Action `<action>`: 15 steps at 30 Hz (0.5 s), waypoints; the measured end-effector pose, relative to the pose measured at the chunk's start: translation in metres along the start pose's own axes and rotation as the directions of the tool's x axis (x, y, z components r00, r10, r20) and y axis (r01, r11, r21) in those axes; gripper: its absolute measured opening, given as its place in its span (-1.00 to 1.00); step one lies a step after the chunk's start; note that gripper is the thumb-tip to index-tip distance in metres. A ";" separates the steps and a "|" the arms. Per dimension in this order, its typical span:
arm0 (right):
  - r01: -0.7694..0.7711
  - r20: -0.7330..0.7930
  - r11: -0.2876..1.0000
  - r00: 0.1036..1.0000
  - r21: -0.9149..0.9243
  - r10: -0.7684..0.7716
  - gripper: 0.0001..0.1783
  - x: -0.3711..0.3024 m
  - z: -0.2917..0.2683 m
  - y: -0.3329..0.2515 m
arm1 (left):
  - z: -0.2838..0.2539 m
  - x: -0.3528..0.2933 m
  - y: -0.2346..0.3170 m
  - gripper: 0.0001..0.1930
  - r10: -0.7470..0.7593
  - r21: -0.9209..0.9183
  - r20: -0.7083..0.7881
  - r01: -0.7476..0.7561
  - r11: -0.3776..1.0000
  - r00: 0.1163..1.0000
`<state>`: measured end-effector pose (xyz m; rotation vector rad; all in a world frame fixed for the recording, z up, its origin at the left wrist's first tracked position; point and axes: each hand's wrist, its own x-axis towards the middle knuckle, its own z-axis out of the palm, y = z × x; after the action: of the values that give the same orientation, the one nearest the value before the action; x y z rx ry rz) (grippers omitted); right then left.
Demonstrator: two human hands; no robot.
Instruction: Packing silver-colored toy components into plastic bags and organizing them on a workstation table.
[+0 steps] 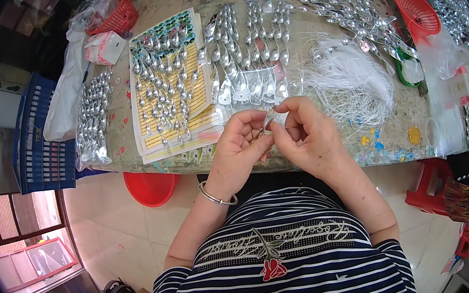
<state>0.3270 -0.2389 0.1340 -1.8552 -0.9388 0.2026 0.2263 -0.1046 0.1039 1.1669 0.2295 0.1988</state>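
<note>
Close to the table's near edge, my left hand point(245, 135) pinches a small shiny silver piece point(269, 117) between thumb and fingers. My right hand point(310, 137) meets it there, thumb and forefinger closed at the piece's other side; a fine white thread seems to run by these fingertips, too thin to be sure. Just beyond my hands lie rows of twisted silver strips point(250, 43) with flat, rounded near ends. To their right spreads a loose bundle of white thread point(351, 82). More twisted silver pieces point(162, 93) rest on yellow patterned sheets point(143, 120) at the left.
A red basket point(116, 13) and a white box point(105, 48) stand at the far left, above bagged silver pieces point(95, 120). Another red basket point(417, 15) and a green one point(408, 74) are far right. Below the table are a red basin point(148, 187) and a red stool point(431, 185).
</note>
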 end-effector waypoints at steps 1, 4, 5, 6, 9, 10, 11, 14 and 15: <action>-0.007 0.002 1.000 1.000 0.019 0.007 -0.71 0.000 0.000 0.000 | 0.000 0.000 0.000 -0.65 0.000 -0.001 -0.001 0.000 1.000 1.000; -0.073 0.027 0.992 0.997 0.100 0.071 -0.71 -0.001 0.000 0.001 | 0.001 0.000 0.002 -0.64 -0.003 0.006 -0.006 0.003 1.000 1.000; -0.073 0.028 0.992 0.997 0.100 0.071 -0.71 -0.001 0.000 0.000 | 0.000 0.000 0.001 -0.64 -0.002 0.005 -0.006 0.002 1.000 1.000; -0.083 0.034 0.990 0.996 0.118 0.079 -0.73 -0.001 -0.002 -0.002 | -0.001 0.000 0.001 -0.64 0.000 0.004 -0.005 0.000 1.000 1.000; -0.103 0.045 0.981 0.994 0.164 0.097 -0.77 -0.002 -0.001 -0.002 | -0.002 -0.001 0.001 -0.63 0.006 -0.017 0.000 -0.006 1.000 1.000; -0.112 0.048 0.975 0.993 0.192 0.105 -0.79 -0.003 -0.001 -0.001 | -0.002 -0.001 0.001 -0.63 0.005 -0.018 -0.001 -0.005 1.000 1.000; -0.113 0.049 0.975 0.993 0.192 0.105 -0.79 -0.003 -0.001 -0.001 | -0.001 -0.001 0.001 -0.63 0.000 -0.018 -0.010 0.000 1.000 1.000; -0.124 0.071 0.973 0.991 0.197 0.112 -0.83 -0.003 -0.001 -0.002 | -0.001 -0.001 0.002 -0.62 -0.007 -0.016 -0.020 0.007 1.000 1.000; -0.128 0.073 0.967 0.991 0.219 0.114 -0.85 -0.003 -0.001 -0.002 | -0.002 -0.001 0.002 -0.62 -0.008 -0.014 -0.022 0.008 1.000 1.000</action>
<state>0.3247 -0.2409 0.1356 -1.7056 -0.8079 0.4240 0.2246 -0.1027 0.1055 1.1505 0.2519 0.2056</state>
